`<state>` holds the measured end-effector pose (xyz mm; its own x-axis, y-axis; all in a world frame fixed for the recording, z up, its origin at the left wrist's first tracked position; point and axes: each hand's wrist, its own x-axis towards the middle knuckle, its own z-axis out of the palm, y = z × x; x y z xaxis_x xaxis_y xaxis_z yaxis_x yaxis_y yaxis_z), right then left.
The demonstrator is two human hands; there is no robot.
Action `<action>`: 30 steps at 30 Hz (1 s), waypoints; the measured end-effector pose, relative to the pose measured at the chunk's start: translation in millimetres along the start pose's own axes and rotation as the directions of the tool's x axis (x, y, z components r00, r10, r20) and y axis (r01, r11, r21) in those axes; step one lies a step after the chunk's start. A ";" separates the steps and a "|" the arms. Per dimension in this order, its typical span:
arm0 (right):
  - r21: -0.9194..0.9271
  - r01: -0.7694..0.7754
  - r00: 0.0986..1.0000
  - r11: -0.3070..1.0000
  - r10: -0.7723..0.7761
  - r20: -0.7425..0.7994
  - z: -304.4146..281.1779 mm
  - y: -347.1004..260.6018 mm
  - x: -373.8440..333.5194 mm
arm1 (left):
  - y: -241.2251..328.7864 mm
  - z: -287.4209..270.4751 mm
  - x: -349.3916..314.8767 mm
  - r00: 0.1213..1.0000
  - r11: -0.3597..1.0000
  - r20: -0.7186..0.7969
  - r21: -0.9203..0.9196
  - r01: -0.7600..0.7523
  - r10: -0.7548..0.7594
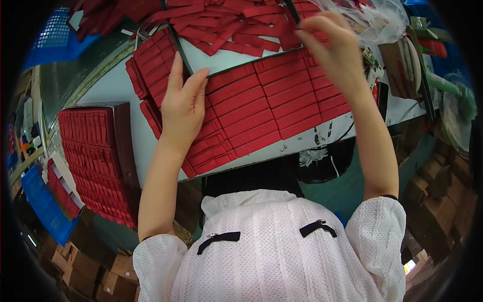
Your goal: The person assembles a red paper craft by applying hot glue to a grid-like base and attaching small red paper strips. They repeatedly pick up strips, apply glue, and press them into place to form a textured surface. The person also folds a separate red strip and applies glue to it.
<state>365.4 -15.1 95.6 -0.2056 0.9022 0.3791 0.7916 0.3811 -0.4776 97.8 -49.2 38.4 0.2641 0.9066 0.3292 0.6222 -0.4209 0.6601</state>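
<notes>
Fingers (176, 70) of left hand (183, 108): released, parted from thumb beside dark strip (179, 44). Right hand (334, 53): blurred, fingers curled; pinching anything or not, cannot tell. Packed red bars (271, 103) between both hands' fingers and on the near side; loose red strips (219, 30) beyond, on white tabletop (142, 146).

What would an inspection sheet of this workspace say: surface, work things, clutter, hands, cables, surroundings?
Surface: white table, dark scuffs along the front edge.
Work things: packed red rows; loose red strips behind them.
Clutter: clear plastic sheeting, back right.
Hands: left hand over the rows' left part, thumb and forefinger apart; right hand near the rows' far edge, grip unclear.
Cables: thin dark line near the front edge, possibly one.
Surroundings: cardboard boxes, lower right; blue crate, left.
</notes>
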 end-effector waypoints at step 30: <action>-0.093 0.500 0.849 0.861 -0.508 -0.145 61.4 -30.1 -58.0 | 41.0 -11.2 -8.0 0.794 0.765 0.420 -0.290 0.575 -0.439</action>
<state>318.2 -66.5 39.2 -0.4938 0.5428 0.6794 0.6322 0.7605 -0.1482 112.9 -74.1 70.3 0.2464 0.9177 -0.3116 0.4143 0.1910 0.8899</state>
